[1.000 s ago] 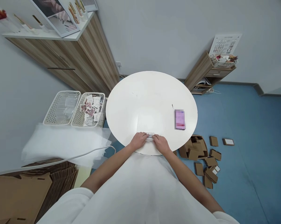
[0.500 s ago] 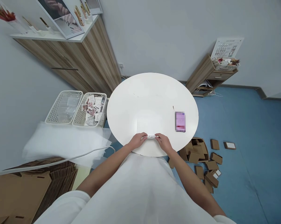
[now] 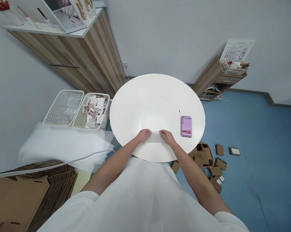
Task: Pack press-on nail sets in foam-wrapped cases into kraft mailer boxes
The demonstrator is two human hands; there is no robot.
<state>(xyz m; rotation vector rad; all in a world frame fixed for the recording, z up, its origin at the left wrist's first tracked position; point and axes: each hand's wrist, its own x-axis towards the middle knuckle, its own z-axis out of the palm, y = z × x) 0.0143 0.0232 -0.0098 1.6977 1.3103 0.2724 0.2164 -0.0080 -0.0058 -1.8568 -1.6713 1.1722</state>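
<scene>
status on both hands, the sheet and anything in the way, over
Left hand and right hand fingering white sheet. Sheet lying on white table. Pixelated purple rectangle to the right, apart from both hands.

Left arm (image 3: 112,166) and right arm (image 3: 193,172) bare, reaching forward, converging. Wrists (image 3: 136,141) turned slightly inward. Left grip (image 3: 143,135) and right grip (image 3: 168,136) roughly level, a small gap between; backs uppermost, fingers curled, fingertips pinched and facing each other.
</scene>
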